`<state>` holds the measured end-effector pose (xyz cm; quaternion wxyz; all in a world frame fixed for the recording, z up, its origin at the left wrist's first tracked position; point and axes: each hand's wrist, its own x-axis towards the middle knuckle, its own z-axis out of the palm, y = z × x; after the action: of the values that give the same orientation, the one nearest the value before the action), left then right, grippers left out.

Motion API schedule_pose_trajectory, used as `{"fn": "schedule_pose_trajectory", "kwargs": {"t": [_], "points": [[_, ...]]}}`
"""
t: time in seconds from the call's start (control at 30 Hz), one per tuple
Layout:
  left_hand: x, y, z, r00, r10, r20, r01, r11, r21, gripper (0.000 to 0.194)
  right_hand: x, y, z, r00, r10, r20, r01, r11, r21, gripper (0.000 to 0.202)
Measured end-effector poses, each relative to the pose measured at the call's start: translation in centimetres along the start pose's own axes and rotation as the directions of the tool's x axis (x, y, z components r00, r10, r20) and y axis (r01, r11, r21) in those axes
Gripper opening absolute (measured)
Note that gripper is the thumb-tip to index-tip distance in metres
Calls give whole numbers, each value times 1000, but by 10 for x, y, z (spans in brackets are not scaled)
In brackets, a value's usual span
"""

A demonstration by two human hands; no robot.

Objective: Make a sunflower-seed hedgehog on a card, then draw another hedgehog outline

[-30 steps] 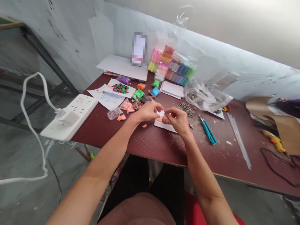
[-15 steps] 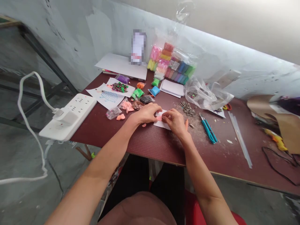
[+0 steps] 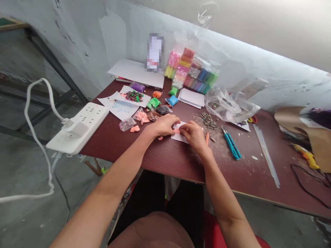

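A small flat piece of pink modelling clay (image 3: 177,131) lies on a white paper (image 3: 179,138) at the table's front middle. From the left, my left hand (image 3: 166,124) curls around it, thumb at the clay's edge and index finger above the paper. My right hand (image 3: 193,136) pinches at the clay's right side with thumb and forefinger; its exact grip is partly hidden. A scrap of pink clay (image 3: 160,138) lies below my left wrist, and a larger pink lump (image 3: 134,128) farther left. An orange stick-like tool (image 3: 207,138) is beside my right hand.
Sunflower seeds (image 3: 209,120) are heaped behind my right hand. Teal-handled snips (image 3: 232,144) lie to the right. Bagged clay (image 3: 153,103) and a hedgehog-like drawing (image 3: 121,106) are at the left, near a power strip (image 3: 77,129). A yellow glue gun (image 3: 307,155) lies far right.
The view has shifted slightly, so everything sits a little farther right. Both hands stay at the pink clay on the paper, with hardly any finger movement.
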<state>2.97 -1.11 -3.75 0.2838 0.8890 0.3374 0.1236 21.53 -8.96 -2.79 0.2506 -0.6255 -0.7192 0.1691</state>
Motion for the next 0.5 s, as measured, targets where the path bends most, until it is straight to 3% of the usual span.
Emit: {"fn": "schedule_pose_trajectory", "kwargs": {"t": [0.5], "points": [[-3, 7, -5, 1000, -18, 15, 18, 1000, 13, 43, -2, -2, 0, 1000, -17, -6, 17, 1000, -16, 17]]}}
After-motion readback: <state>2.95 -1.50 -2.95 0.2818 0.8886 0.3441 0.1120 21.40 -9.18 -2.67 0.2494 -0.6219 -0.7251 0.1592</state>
